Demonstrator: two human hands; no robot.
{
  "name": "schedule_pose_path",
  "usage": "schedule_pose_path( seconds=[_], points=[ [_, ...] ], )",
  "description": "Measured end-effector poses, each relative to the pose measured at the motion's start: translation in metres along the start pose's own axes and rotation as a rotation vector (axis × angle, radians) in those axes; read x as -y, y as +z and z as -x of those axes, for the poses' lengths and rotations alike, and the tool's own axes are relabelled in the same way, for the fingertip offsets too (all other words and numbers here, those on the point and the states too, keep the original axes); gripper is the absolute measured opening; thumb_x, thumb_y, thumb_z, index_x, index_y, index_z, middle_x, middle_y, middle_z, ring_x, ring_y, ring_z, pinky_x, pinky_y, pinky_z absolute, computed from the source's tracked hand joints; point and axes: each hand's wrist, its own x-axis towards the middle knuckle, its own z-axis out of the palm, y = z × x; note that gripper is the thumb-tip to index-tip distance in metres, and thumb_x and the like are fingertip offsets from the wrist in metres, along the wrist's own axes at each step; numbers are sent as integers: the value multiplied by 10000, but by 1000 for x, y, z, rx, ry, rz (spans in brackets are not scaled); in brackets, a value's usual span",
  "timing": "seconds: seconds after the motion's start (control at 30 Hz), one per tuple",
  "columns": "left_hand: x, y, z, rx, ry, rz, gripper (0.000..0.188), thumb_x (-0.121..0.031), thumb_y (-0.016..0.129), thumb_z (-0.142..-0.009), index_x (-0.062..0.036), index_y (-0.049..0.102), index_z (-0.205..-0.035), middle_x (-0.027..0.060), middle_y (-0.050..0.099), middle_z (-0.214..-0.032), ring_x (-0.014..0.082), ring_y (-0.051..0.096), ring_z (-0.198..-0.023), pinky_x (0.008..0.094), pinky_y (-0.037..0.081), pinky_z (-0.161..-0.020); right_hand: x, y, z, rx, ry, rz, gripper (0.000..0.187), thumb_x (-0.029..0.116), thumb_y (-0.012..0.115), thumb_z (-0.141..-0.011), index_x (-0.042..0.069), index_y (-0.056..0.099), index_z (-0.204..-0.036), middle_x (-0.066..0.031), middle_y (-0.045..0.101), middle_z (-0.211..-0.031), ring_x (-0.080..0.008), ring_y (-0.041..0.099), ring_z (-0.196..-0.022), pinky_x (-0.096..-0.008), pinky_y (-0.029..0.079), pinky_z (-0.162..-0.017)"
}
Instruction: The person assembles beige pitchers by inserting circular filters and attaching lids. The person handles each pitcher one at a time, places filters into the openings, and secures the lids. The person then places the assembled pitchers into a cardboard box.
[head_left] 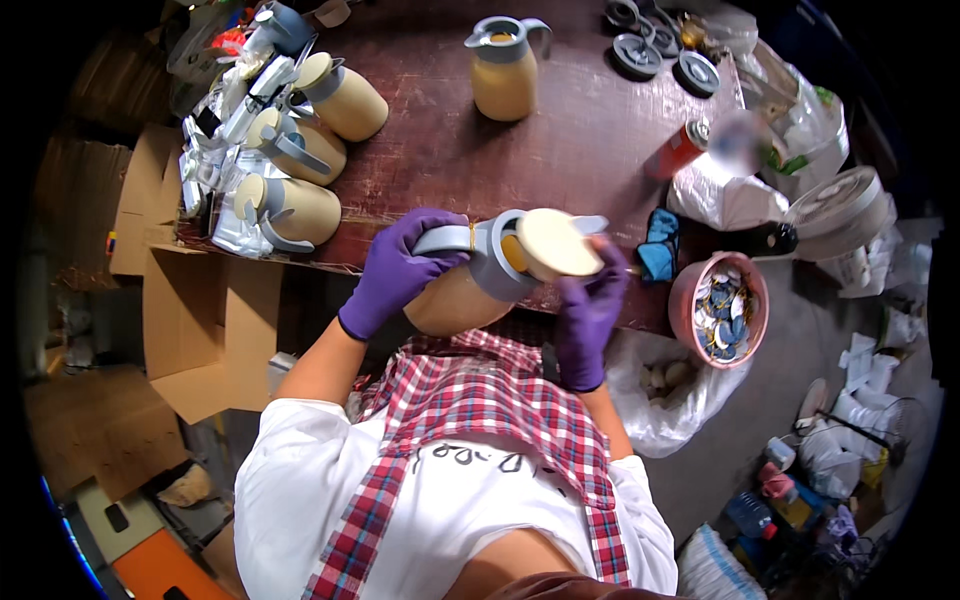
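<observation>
I hold a beige thermos jug (455, 298) with a grey collar and handle, tipped on its side over the near edge of a dark wooden table (560, 150). My left hand (395, 270), in a purple glove, grips the grey handle. My right hand (590, 315), also gloved in purple, holds the round beige lid (556, 243) at the jug's mouth. A checked apron covers my chest below the jug.
Three finished beige jugs (300, 150) lie at the table's left among plastic bags. One jug (504, 70) stands upright at the back. Grey lid parts (660, 50) sit far right, with a red spray can (678, 150), a pink bowl (682, 295) of small parts, cardboard boxes (205, 320).
</observation>
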Motion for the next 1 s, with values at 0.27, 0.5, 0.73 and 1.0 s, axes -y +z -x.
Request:
schedule_pose_path(
  seconds=[0.27, 0.5, 0.73, 1.0],
  points=[
    [18, -81, 26, 35, 77, 193, 391, 8, 801, -806, -35, 679, -1175, 50, 695, -1140, 131, 646, -1065, 309, 510, -956, 71, 67, -2, 432, -516, 1185, 438, 404, 745, -823, 142, 714, -1171, -135, 554, -1321, -369, 432, -1307, -498, 286, -1107],
    [24, -127, 31, 290, 92, 375, 403, 14, 811, -783, -32, 683, -1162, 37, 692, -1122, 127, 634, -1067, 303, 499, -953, 81, 133, -37, 1229, -745, 847, 640, 456, 618, -893, 98, 524, -1415, -266, 456, -1487, -497, 462, -1338, -573, 368, -1101],
    [61, -125, 29, 287, 260, 254, 396, -121, 868, -752, -71, 724, -1117, 49, 733, -1054, 153, 685, -1003, 322, 523, -906, 12, 120, 8, 910, -804, 765, 591, 394, 600, -891, 82, 525, -1387, -284, 497, -1444, -502, 518, -1287, -589, 406, -1071],
    [46, -114, 22, -224, 693, -597, 414, -265, 811, -721, -219, 713, -1121, 24, 695, -948, 222, 701, -867, 381, 540, -765, -33, 152, -1, 288, -96, 579, 541, 279, 484, -1038, -33, 407, -1473, -224, 446, -1506, -303, 417, -1408, -400, 301, -1175]
  ],
)
